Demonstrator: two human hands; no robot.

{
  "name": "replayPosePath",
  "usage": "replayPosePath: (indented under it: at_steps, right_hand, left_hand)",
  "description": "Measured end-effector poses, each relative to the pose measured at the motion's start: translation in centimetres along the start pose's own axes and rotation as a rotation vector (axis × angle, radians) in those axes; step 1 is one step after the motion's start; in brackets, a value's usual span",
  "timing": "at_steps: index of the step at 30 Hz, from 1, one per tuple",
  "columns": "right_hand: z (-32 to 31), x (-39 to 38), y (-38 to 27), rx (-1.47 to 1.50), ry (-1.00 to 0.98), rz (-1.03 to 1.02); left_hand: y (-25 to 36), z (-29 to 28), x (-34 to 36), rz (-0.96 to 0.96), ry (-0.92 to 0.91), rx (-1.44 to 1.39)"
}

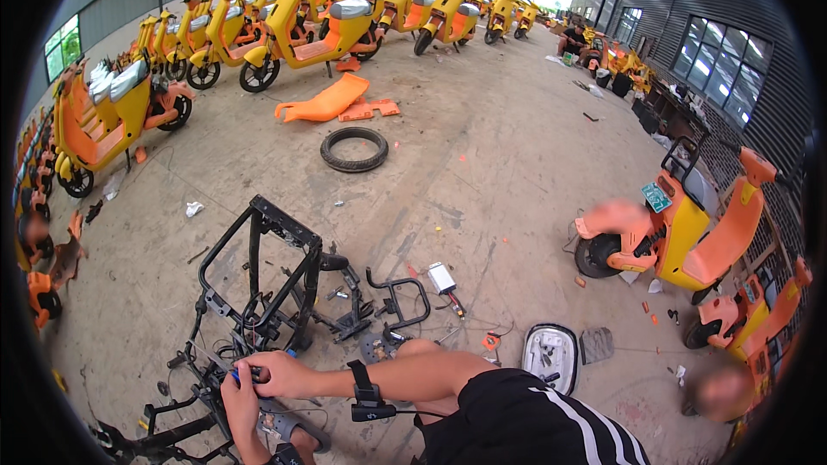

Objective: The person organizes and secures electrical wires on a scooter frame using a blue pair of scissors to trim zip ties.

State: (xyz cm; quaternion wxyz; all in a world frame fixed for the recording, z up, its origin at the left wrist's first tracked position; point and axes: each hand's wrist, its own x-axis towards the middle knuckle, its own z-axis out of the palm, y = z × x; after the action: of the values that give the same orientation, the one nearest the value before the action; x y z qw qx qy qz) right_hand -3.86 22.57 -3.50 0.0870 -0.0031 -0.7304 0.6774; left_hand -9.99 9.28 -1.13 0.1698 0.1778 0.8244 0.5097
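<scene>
A bare black scooter frame [258, 250] stands at the lower left, tubes and loose cables exposed. Both of my hands meet at its lower part. My left hand [240, 398] comes up from below, with thumb and fingers closed in a pinch. Reaching in from the right, my right hand [282, 374] has its fingers closed against the left fingertips. A small blue piece [233, 375] shows between them; its kind is too small to tell, and the fingers hide part of it. Thin wires run close by. A black strap with a small device [370, 398] circles my right wrist.
Loose black brackets [353, 314], a bent tube rack [401, 301], a silver box with leads [442, 278] and a white-lined tray [551, 357] lie right of the frame. Beyond are a tyre [354, 150] and orange panels [327, 102]. Yellow scooters [319, 30] line the back; others stand right.
</scene>
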Motion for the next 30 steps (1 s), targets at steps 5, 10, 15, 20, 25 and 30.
replayPosePath:
  at_steps: [5,10,15,20,25,30]
  right_hand:
    - [0.1,0.6,0.3,-0.157,0.125,-0.167]
    - [0.0,0.5,-0.9,-0.136,0.137,-0.039]
    - [0.8,0.6,-0.2,-0.205,0.319,-0.032]
    - [0.6,1.2,0.6,-0.344,0.214,0.0]
    - [0.0,1.5,0.7,-0.387,0.104,0.013]
    - [-0.8,1.7,1.2,-0.215,-0.077,0.228]
  left_hand:
    - [-0.4,0.9,0.3,0.093,0.055,0.019]
    - [-1.2,1.2,0.3,0.151,0.142,0.127]
    - [-2.0,1.2,1.0,0.107,0.158,0.205]
    - [-2.3,1.2,1.1,0.154,0.237,0.22]
    - [-2.8,0.6,1.7,0.154,0.288,0.348]
    - [-2.5,1.2,1.4,0.164,0.272,0.318]
